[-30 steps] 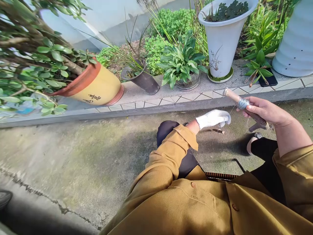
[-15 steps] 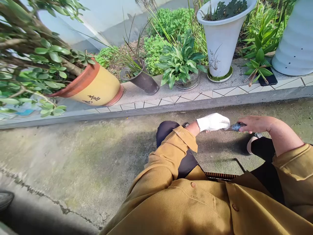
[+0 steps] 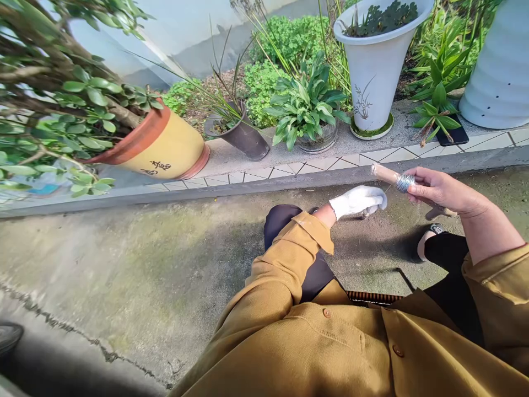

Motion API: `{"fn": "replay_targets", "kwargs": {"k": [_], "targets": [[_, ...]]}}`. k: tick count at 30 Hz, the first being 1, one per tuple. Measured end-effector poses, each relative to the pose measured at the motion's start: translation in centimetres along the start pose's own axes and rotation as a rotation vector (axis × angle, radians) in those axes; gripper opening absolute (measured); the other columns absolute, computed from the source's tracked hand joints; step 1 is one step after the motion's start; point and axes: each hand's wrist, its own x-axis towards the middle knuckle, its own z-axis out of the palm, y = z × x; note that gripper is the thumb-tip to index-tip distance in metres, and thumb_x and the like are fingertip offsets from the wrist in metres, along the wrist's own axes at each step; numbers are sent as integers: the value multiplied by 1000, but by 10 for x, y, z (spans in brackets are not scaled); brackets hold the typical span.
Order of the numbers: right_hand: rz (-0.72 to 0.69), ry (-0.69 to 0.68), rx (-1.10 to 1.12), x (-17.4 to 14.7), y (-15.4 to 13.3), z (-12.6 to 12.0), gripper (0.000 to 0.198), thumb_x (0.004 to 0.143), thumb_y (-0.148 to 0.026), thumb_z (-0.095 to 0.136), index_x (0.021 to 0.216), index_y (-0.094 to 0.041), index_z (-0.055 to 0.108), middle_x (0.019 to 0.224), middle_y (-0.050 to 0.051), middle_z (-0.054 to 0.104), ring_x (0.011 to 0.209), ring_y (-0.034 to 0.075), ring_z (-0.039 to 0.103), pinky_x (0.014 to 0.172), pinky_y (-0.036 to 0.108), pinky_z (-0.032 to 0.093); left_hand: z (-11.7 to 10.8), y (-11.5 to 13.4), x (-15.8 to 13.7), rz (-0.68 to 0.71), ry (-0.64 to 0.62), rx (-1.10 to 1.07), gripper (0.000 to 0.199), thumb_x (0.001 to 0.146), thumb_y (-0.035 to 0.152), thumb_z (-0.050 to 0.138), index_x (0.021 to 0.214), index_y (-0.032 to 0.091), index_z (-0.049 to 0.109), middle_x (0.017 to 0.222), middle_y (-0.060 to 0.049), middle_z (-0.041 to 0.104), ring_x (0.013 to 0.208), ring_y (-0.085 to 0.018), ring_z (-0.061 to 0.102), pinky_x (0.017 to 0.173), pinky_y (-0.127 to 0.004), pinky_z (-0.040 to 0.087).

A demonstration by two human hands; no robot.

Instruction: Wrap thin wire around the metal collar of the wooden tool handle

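My left hand (image 3: pixel 359 201) wears a white glove, and its fingers are curled closed in front of my knee. A thin strand of wire seems to run from those fingers toward the wound coil; a small brownish thing shows under the glove, too hidden to name. In my bare right hand (image 3: pixel 436 190) is a wooden stick (image 3: pixel 384 174), raised and tilted, with silvery wire (image 3: pixel 405 183) wound round it by my thumb. A brownish wooden end (image 3: pixel 442 212) shows below the right palm; whether it is the same piece I cannot tell.
Ahead runs a low tiled ledge (image 3: pixel 285 170) bearing a yellow pot (image 3: pixel 165 146), a dark tilted pot (image 3: pixel 248 140), a leafy plant (image 3: pixel 309 105), a tall white planter (image 3: pixel 370 77) and a black phone (image 3: pixel 453 132). Concrete floor (image 3: pixel 144 264) lies below; my shoe (image 3: pixel 430 234) is near.
My right hand has lifted and turned, bringing the wire-wound stick up and away from the glove. The gloved left hand has shifted slightly, its fingers now curled downward.
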Motion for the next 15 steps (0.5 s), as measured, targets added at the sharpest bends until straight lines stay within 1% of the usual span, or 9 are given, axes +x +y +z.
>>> {"fn": "replay_targets", "kwargs": {"k": [2, 4, 6, 8, 9, 11, 13, 15], "targets": [[7, 100, 25, 7, 4, 5, 64, 81, -72, 66, 121, -22, 63, 73, 3, 65, 66, 20, 60, 59, 32, 49, 5, -2, 2, 9, 13, 77, 28, 96, 39, 55, 94, 14, 67, 71, 0, 61, 60, -9, 54, 59, -21, 44], [51, 194, -16, 14, 11, 7, 67, 82, -75, 62, 123, -22, 62, 74, 5, 67, 67, 22, 63, 61, 34, 50, 11, -3, 3, -8, -21, 154, 24, 97, 34, 52, 93, 15, 66, 72, 1, 61, 60, -9, 52, 59, -21, 42], [110, 297, -180, 21, 21, 6, 67, 84, -74, 60, 124, -21, 63, 80, 8, 71, 73, 26, 66, 65, 37, 51, 17, 0, 4, -15, -93, 242, 20, 96, 27, 51, 91, 15, 66, 71, 2, 59, 60, -8, 50, 60, -21, 40], [170, 341, -436, 27, 33, 5, 60, 85, -67, 61, 120, -19, 66, 88, 12, 73, 81, 31, 68, 70, 40, 51, 21, 6, 2, -6, -118, 330, 18, 95, 23, 51, 90, 15, 67, 73, 2, 60, 61, -8, 51, 63, -21, 41], [194, 323, -562, 29, 39, 5, 55, 85, -62, 61, 118, -19, 67, 92, 14, 74, 85, 32, 68, 71, 40, 51, 21, 11, 0, 2, -101, 365, 18, 95, 23, 52, 90, 15, 67, 76, 1, 62, 62, -9, 52, 64, -22, 42], [225, 210, -739, 32, 47, 6, 46, 86, -54, 61, 114, -18, 68, 96, 15, 75, 87, 33, 69, 73, 40, 49, 20, 21, -4, 12, -44, 406, 17, 95, 22, 55, 87, 15, 68, 82, -1, 66, 68, -10, 56, 68, -23, 45], [221, 48, -801, 31, 48, 9, 39, 86, -48, 63, 111, -19, 69, 95, 14, 75, 88, 32, 69, 73, 39, 49, 16, 31, -9, 9, 21, 426, 16, 93, 22, 58, 84, 15, 70, 85, -3, 68, 74, -12, 59, 71, -23, 46], [188, -147, -752, 26, 40, 13, 32, 84, -44, 66, 107, -22, 70, 91, 10, 75, 85, 30, 70, 73, 37, 49, 10, 37, -13, -3, 71, 427, 15, 91, 21, 59, 85, 16, 71, 86, -4, 70, 76, -13, 59, 72, -23, 47]]}}
